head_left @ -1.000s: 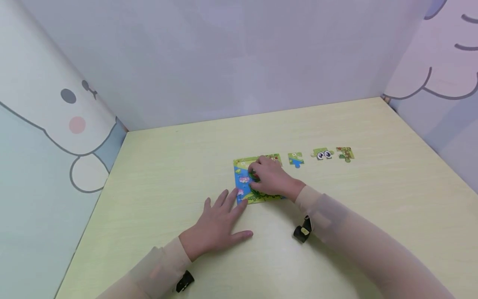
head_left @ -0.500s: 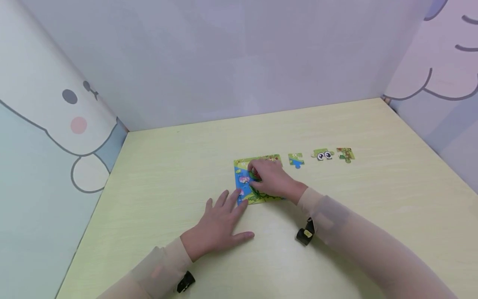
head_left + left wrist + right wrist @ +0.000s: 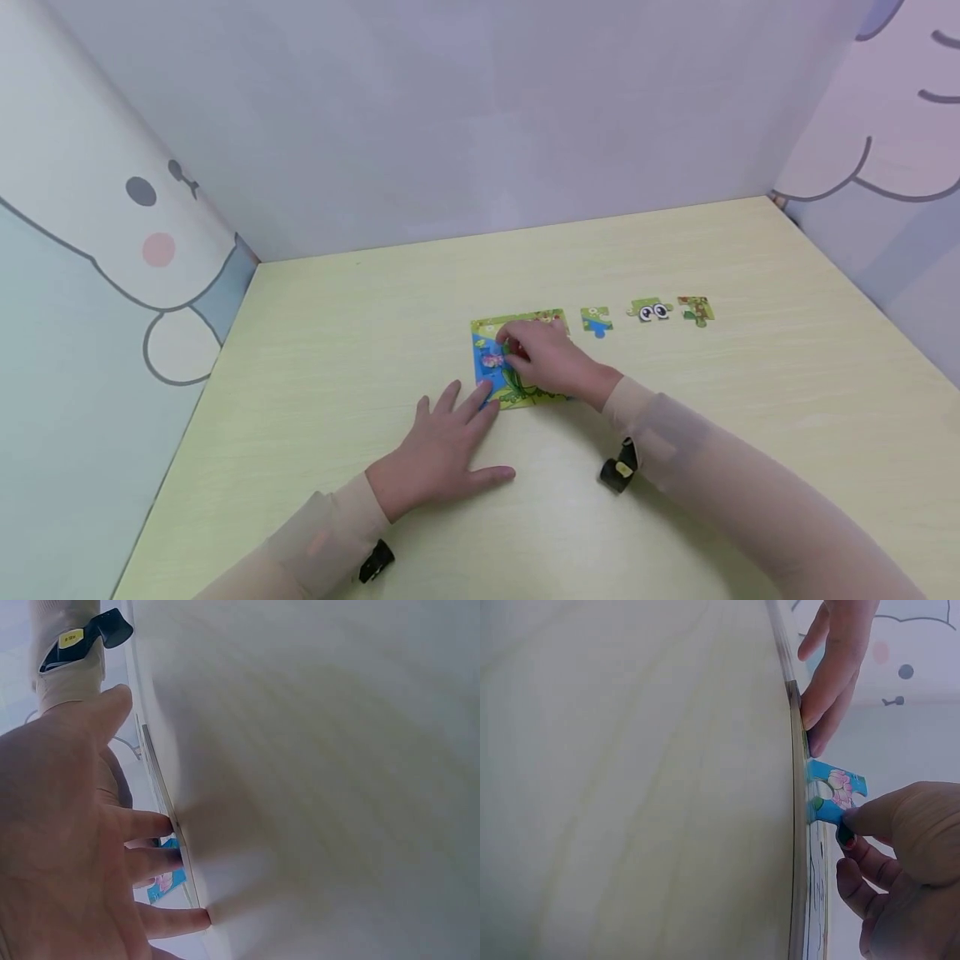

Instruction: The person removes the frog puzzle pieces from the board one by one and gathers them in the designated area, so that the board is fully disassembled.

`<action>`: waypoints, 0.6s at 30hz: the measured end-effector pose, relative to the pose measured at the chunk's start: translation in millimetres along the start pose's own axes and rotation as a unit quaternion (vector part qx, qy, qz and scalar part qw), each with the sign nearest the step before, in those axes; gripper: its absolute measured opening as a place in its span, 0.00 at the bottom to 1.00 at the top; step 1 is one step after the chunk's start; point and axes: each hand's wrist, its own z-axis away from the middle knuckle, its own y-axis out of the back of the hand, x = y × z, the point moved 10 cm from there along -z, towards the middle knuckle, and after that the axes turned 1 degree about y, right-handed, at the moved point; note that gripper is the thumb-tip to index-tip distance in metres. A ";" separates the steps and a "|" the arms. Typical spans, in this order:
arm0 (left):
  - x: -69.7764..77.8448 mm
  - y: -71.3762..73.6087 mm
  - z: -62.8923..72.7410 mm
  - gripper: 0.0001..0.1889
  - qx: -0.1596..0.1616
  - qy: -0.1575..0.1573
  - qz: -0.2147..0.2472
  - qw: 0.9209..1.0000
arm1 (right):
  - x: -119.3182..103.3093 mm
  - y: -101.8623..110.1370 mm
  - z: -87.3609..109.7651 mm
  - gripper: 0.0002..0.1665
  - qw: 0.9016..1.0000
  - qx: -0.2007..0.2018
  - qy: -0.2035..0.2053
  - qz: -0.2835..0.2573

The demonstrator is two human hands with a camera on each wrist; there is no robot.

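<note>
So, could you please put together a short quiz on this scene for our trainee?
1. Which hand pinches the flower piece?
2. True or false: in the head view, the three loose pieces lie to the right of the board.
3. The middle loose piece shows: A) a house, B) a pair of eyes, C) a boat?

Key:
1. The right hand.
2. True.
3. B.
</note>
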 end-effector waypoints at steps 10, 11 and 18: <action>0.4 2.3 -1.1 0.47 -0.003 0.002 -0.002 1.000 | -7.9 7.4 5.2 0.07 0.999 0.005 0.035 -0.013; 0.6 2.5 -1.0 0.47 -0.002 0.001 -0.003 1.000 | -8.6 7.6 5.8 0.07 0.999 0.006 0.038 -0.013; 1.3 3.2 -0.9 0.47 -0.002 -0.002 -0.004 1.000 | -9.6 9.4 8.2 0.06 0.998 0.018 0.051 -0.016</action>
